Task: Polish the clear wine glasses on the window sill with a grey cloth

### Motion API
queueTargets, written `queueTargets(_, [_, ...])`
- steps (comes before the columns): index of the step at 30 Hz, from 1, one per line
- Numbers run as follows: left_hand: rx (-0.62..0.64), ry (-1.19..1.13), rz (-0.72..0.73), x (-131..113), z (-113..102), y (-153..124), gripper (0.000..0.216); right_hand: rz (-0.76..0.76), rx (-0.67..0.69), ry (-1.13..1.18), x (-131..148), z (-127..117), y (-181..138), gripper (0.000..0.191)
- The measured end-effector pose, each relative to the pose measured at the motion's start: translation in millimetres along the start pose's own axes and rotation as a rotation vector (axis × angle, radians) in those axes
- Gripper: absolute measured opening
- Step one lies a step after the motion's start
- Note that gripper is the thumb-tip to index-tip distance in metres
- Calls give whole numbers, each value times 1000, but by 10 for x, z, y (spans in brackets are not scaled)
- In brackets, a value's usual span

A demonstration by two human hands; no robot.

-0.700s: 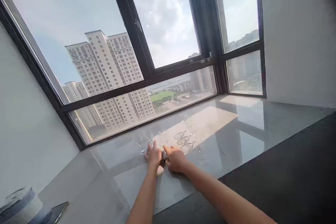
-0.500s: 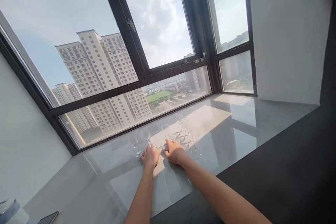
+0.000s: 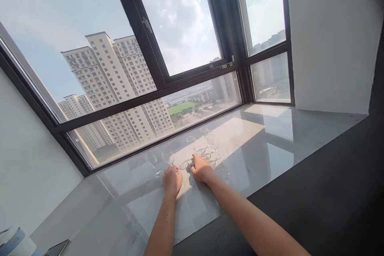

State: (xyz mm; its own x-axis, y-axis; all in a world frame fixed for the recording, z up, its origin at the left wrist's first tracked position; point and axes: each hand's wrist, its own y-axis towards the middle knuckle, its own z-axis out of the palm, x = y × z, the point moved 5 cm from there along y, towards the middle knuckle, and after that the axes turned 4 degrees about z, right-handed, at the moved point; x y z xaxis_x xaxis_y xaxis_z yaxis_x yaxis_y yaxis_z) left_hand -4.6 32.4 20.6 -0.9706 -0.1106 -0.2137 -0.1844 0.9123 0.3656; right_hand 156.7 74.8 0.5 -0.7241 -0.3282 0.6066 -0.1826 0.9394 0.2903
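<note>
My left hand (image 3: 172, 180) is closed low on a clear stemmed wine glass (image 3: 168, 156), whose bowl shows above the fingers. Left of it stands another wine glass (image 3: 154, 164), its foot on the sill. My right hand (image 3: 201, 169) has its fingers curled in at the near left side of a cluster of clear glasses (image 3: 214, 150). It seems to grip a glass there, mostly hidden by the hand. Behind this hand is a single glass (image 3: 190, 142) with its round rim showing. Glare and transparency blur the outlines within the cluster.
The glossy grey stone sill (image 3: 144, 208) ends at a front edge over a dark area. A dark-framed window (image 3: 162, 84) rises behind it, and a white wall (image 3: 327, 40) is on the right. At lower left are a phone (image 3: 57, 248) and a blue-and-white container (image 3: 16, 244).
My right hand has shifted slightly right and up. My left hand has barely moved, staying by its glass. The view has tilted a little.
</note>
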Motion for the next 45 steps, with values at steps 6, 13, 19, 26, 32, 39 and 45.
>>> queueTargets(6, [-94, -114, -22, -13, -57, -44, 24, 13, -1, 11, 11, -39, -14, 42])
queueTargets(13, [-128, -233, -17, 14, -43, -54, 25, 39, 29, 35, -16, -13, 17, 54])
queueTargets(19, [-156, -331, -150, 109, -10, -51, 37, 54, 45, 47, -19, -36, 18, 58])
queueTargets(26, [-209, -399, -143, 161, 31, -7, 20, 87, 75, 65, -31, -55, 48, 63])
queueTargets(32, [-222, -480, -145, 183, 54, -6, 18, 90, 76, 64, -35, -56, 59, 65])
queueTargets(39, [-168, -547, -169, 187, 79, -7, 26, 97, 82, 66, -60, -40, 91, 65])
queueTargets(45, [-162, -538, -118, 168, 74, -4, 24, 111, 79, 71, -75, -12, 148, 66])
